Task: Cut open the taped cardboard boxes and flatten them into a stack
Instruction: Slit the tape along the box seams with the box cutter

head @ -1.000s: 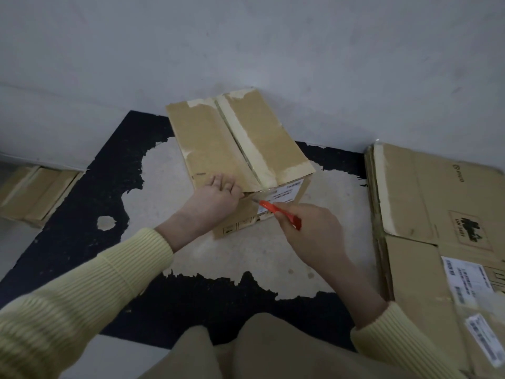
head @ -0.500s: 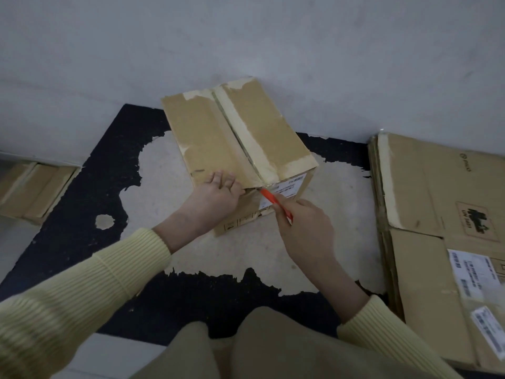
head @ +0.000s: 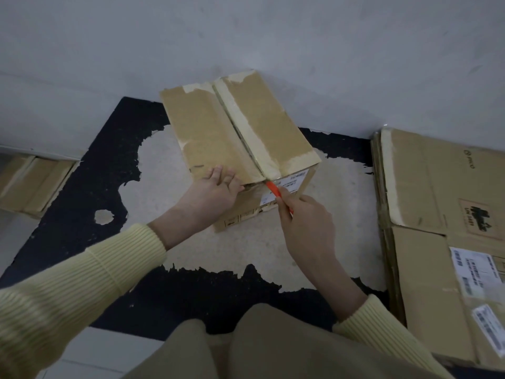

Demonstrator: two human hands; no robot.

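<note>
The left hand lies flat, fingers straight, on the near edge of the taped box, pressing its top. Just beside it the right hand grips an orange cutter, tip at the tape seam's near end. Flattened cardboard is stacked off past the right hand.

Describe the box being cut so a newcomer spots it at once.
Below the grey wall lies a worn black floor patch; the box stands at its far edge, against the wall. Unlike the flattened stack at right, it stands assembled, pale tape along its top seam, left hand on top, right hand holding an orange cutter at the seam's near end.
</note>
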